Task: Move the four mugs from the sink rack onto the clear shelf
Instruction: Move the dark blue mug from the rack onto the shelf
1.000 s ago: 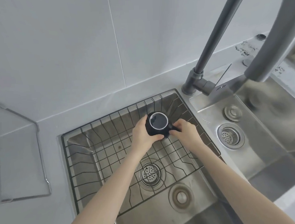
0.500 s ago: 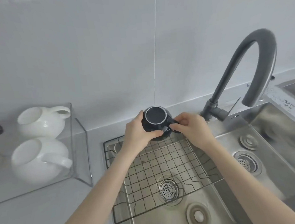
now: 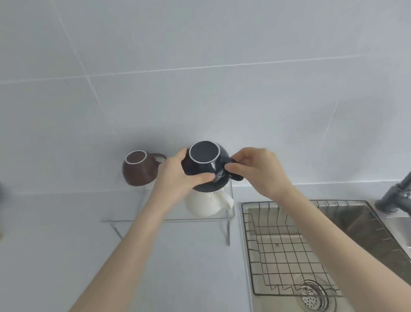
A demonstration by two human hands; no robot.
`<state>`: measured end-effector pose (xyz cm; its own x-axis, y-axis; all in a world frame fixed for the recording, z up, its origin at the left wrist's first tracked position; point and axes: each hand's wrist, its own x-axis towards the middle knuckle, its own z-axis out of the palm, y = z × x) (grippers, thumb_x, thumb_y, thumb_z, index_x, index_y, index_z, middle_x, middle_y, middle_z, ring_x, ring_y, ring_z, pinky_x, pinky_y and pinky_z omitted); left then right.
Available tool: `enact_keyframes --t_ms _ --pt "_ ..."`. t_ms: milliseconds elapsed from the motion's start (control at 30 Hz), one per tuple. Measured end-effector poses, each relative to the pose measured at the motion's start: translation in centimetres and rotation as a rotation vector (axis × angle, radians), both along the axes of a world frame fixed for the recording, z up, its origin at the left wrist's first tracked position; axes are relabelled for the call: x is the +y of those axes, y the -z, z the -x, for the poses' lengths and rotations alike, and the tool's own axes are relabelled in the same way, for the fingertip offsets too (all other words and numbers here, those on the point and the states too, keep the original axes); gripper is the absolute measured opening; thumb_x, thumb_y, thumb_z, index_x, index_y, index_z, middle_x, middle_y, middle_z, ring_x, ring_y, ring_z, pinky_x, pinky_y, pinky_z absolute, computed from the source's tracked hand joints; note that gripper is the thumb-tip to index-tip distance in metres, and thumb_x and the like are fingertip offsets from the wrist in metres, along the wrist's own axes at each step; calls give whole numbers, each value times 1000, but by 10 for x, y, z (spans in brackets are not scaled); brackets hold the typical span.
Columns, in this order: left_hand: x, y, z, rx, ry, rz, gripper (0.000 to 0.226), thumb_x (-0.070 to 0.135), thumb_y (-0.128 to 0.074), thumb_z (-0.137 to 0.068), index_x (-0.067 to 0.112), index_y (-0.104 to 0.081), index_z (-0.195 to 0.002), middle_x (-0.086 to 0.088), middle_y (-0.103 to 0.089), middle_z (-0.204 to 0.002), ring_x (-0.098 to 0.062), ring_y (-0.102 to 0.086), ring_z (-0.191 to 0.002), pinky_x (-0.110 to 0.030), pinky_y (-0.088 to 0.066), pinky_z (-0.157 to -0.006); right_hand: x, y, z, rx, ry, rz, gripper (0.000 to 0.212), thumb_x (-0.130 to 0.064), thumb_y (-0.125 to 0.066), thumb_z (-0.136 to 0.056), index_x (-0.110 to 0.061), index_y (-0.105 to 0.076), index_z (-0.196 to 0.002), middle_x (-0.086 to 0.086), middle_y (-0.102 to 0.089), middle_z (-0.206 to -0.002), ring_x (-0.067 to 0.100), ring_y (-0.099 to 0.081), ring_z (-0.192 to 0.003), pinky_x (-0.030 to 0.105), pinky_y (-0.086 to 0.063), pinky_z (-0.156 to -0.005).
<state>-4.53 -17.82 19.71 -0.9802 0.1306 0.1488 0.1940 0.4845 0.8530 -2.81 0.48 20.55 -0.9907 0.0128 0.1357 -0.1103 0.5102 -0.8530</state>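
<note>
Got the black mug (image 3: 206,166) upside down in both hands (image 3: 177,180), right hand (image 3: 257,170) pinching its handle, so it lands steady over the shelf (image 3: 170,219) beside the brown mug (image 3: 139,171).

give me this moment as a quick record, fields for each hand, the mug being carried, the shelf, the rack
left hand: grips the body of the dark mug
right hand: pinches that mug's handle
dark mug: upside down, base ring facing the camera, held above the shelf, not set down
clear shelf: on the counter left of the sink
brown mug: inverted on the shelf, back left
white mug: on the shelf, partly hidden under the dark mug
sink rack: no mugs visible in it
faucet: at the right edge
</note>
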Motion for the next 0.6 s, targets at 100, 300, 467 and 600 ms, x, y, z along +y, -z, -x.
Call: enact_keyframes --t_ms 100,300,467,600 --pt "-49 2 -3 -21 -37 1 72 45 -77 -46 25 -61 -113 8 -69 -106 -13 -61 -106 -32 -49 -92 -47 2 4 4 -41 -1 18 -22 -66 -76 -8 -69 -86 6 -73 -81 23 -66 -80 36 -50 -75" --pt "-118 18 -3 -87 -80 14 81 42 -77 -45 28 -56 -122 7 -66 -117 -13 -58 -113 -27 -47 -94 -118 26 14 -78 -79 29 13 -21 -66 -75 -10 -68 -81 8 -74 -79 23 -66 -79 32 -50 -74" --pt "-158 39 7 -176 -86 9 86 47 -78 -41 26 -55 -122 5 -65 -122 -13 -58 -116 -40 -45 -101 -157 47 25 -139 -82 45 14 -23 -67 -74 -11 -68 -80 4 -71 -75 21 -64 -73 33 -49 -70" --pt "-178 50 19 -200 -46 -3 66 38 -78 -45 42 -57 -107 7 -68 -116 -12 -60 -112 -40 -45 -102 -179 61 31 -170 -37 9 15 -26 -66 -74 -14 -70 -82 -1 -70 -76 18 -64 -76 34 -50 -72"
